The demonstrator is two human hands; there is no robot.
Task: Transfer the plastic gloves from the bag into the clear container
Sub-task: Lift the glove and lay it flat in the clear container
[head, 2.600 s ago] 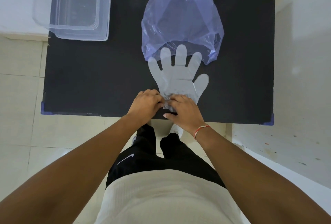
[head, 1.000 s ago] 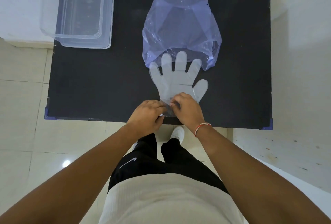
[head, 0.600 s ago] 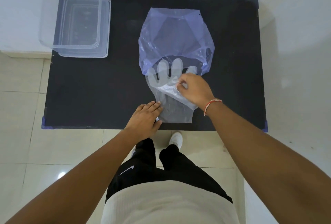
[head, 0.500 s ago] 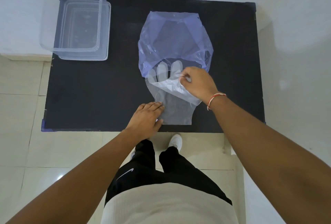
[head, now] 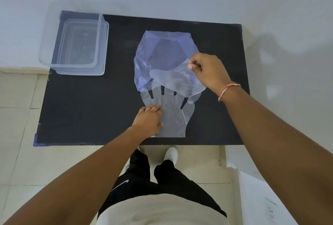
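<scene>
A stack of clear plastic gloves (head: 171, 115) lies flat on the black table (head: 86, 109), fingers pointing at the mouth of a bluish plastic bag (head: 162, 51). My left hand (head: 148, 121) presses flat on the stack's left side near the cuff. My right hand (head: 209, 70) pinches the cuff edge of one top glove (head: 177, 80) and holds it peeled up and folded back over the bag's mouth. The clear container (head: 75, 44) stands at the table's far left corner, with nothing visible inside.
A white wall runs behind the table. Tiled floor lies to the left and in front, where my legs and white shoes (head: 171, 153) stand against the near table edge. A white surface (head: 261, 197) sits at the lower right.
My right hand took the top glove's cuff and peeled it up and away toward the bag. My left hand stayed on the stack, sliding a little farther onto it.
</scene>
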